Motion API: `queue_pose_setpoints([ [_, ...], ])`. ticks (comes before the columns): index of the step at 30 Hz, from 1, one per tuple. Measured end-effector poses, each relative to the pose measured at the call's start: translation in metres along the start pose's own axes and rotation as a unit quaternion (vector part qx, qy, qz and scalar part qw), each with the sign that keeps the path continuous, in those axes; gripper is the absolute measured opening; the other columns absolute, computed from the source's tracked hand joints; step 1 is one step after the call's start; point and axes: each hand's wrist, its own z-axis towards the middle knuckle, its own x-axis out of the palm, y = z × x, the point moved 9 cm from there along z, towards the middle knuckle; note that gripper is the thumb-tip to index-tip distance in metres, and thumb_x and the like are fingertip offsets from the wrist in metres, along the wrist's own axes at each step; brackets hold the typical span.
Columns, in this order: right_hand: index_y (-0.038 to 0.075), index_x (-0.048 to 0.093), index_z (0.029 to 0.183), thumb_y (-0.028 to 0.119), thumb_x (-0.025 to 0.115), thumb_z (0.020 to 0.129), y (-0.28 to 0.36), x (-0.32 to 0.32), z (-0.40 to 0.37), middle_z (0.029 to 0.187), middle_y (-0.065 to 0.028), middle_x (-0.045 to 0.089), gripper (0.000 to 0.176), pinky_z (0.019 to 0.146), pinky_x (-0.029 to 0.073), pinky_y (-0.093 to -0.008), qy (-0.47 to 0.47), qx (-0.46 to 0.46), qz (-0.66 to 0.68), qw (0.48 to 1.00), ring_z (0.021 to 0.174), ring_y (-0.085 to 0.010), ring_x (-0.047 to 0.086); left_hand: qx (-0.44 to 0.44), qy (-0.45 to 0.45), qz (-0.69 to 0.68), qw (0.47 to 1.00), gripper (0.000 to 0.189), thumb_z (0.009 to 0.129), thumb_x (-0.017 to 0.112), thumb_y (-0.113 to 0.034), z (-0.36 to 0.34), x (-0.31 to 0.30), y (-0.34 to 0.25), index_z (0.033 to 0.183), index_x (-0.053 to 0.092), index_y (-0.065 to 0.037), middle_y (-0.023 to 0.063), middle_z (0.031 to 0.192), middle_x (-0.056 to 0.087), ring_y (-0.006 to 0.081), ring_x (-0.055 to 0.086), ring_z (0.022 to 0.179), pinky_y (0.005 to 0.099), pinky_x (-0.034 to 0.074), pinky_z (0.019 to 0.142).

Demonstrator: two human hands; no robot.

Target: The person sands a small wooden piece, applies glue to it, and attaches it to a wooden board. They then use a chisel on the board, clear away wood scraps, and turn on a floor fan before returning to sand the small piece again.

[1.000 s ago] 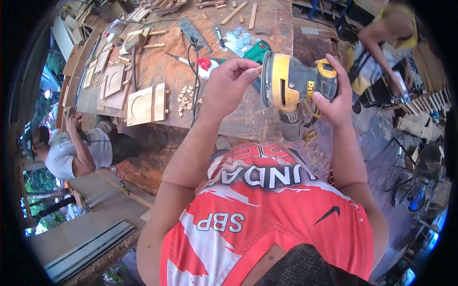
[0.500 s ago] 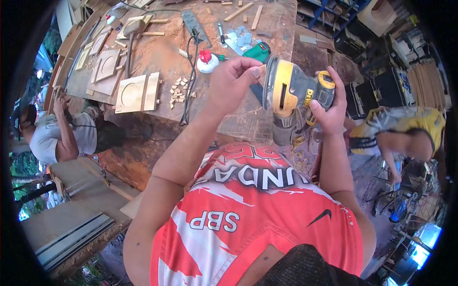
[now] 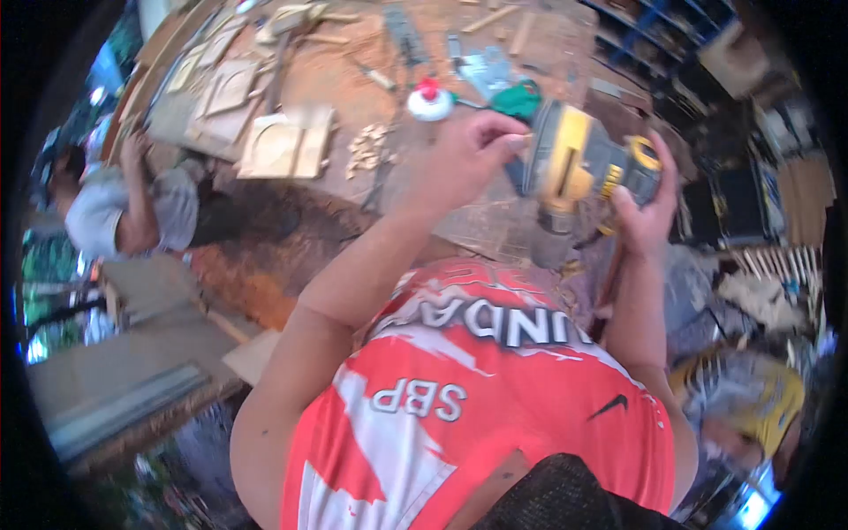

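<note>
The yellow-and-black orbital sander point(image 3: 579, 168) is up off the bench, held in the air at about 1 o'clock in the head view, above the red jersey point(image 3: 477, 397). It is tipped on its side, with the pad facing 9 o'clock.

The right hand point(image 3: 647, 212) is wrapped tight around the sander body from the 3 o'clock side. Its fingers curl over the top grip and the thumb sits underneath, a full firm clasp.

The left hand point(image 3: 466, 159) comes in from 9 o'clock with its fingertips point(image 3: 517, 140) drawn into a narrow pinch right against the pad edge. The frame is blurred there, so I cannot tell whether anything small sits between them.

Behind the hands, towards 12 o'clock, runs the dusty workbench point(image 3: 340, 66). A white glue bottle point(image 3: 430, 100) with a red cap stands just past the left knuckles, and a green tool point(image 3: 517, 99) is just beside it at its 3 o'clock. Further round at 10 o'clock lie wooden panels point(image 3: 287, 146) with a round cut-out. A scatter of small wood blocks point(image 3: 369, 146) lies between the panels and the left hand.

At 9 o'clock, well apart, a co-worker point(image 3: 132, 208) in a grey shirt leans at the bench edge. Down at 4 o'clock is a second person point(image 3: 751, 402) in yellow, blurred.
</note>
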Motion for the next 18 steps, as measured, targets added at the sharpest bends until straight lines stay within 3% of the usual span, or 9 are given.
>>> queue_pose_setpoints([
  [3,0.006,0.049,0.131,0.016,0.073,0.068,-0.011,0.005,-0.001,0.128,-0.0126,0.053,0.068,0.103,0.04,-0.0386,0.013,-0.033,-0.031,0.999,0.116,-0.0249,0.052,-0.026,-0.008,0.101,0.994,0.016,0.092,0.063,-0.008,-0.012,-0.031,0.004,0.105,0.064,0.002,0.004,0.094,0.066,0.0095,0.063,0.084,0.0244,0.051,0.077],
  [4,0.005,0.048,0.129,0.011,0.073,0.07,-0.023,0.01,-0.003,0.127,-0.013,0.053,0.064,0.105,0.038,-0.0387,0.044,-0.005,-0.015,0.999,0.117,-0.0255,0.052,-0.036,-0.017,0.048,0.998,0.017,0.092,0.064,-0.01,-0.016,-0.044,0.025,0.104,0.064,0.001,0.0036,0.093,0.066,0.0097,0.063,0.084,0.0243,0.051,0.077],
  [6,0.005,0.049,0.128,0.006,0.072,0.071,-0.025,0.019,-0.004,0.127,-0.0123,0.052,0.061,0.106,0.037,-0.0381,0.078,-0.045,-0.078,0.993,0.117,-0.0249,0.051,-0.046,-0.035,0.0,0.998,0.017,0.092,0.065,-0.011,-0.031,-0.071,0.044,0.104,0.064,0.001,0.0031,0.093,0.066,0.0099,0.063,0.084,0.0241,0.051,0.078],
  [12,0.004,0.05,0.126,0.004,0.071,0.071,-0.035,0.075,-0.015,0.125,-0.0121,0.052,0.059,0.105,0.036,-0.0363,0.162,0.033,-0.091,0.982,0.115,-0.024,0.05,-0.05,-0.204,0.218,0.953,0.016,0.09,0.065,-0.013,-0.101,-0.211,0.086,0.1,0.069,-0.001,0.0079,0.09,0.07,0.0128,0.066,0.085,0.0283,0.052,0.077],
  [15,0.005,0.046,0.135,0.004,0.072,0.069,-0.022,0.108,-0.015,0.127,-0.0127,0.052,0.07,0.105,0.037,-0.0367,0.188,0.047,-0.132,0.972,0.117,-0.024,0.051,-0.064,-0.259,0.291,0.919,0.015,0.09,0.066,-0.012,-0.124,-0.297,0.094,0.097,0.071,0.0,0.008,0.087,0.072,0.014,0.066,0.081,0.0286,0.052,0.076],
  [16,0.005,0.045,0.138,0.005,0.072,0.069,-0.018,0.121,-0.016,0.127,-0.0129,0.053,0.075,0.105,0.038,-0.0371,0.195,0.05,-0.144,0.969,0.118,-0.0242,0.051,-0.106,-0.272,0.293,0.911,0.015,0.089,0.067,-0.013,-0.13,-0.331,0.108,0.096,0.071,0.0,0.0105,0.088,0.072,0.0165,0.068,0.082,0.0294,0.053,0.075],
  [18,0.006,0.041,0.143,0.004,0.073,0.067,-0.029,0.142,-0.023,0.13,-0.0141,0.052,0.082,0.105,0.039,-0.0377,0.209,0.068,-0.152,0.964,0.12,-0.0256,0.051,-0.087,-0.246,0.391,0.883,0.015,0.09,0.068,-0.012,-0.126,-0.374,0.111,0.099,0.071,0.0,0.0094,0.087,0.072,0.0149,0.067,0.077,0.0292,0.053,0.072],
])
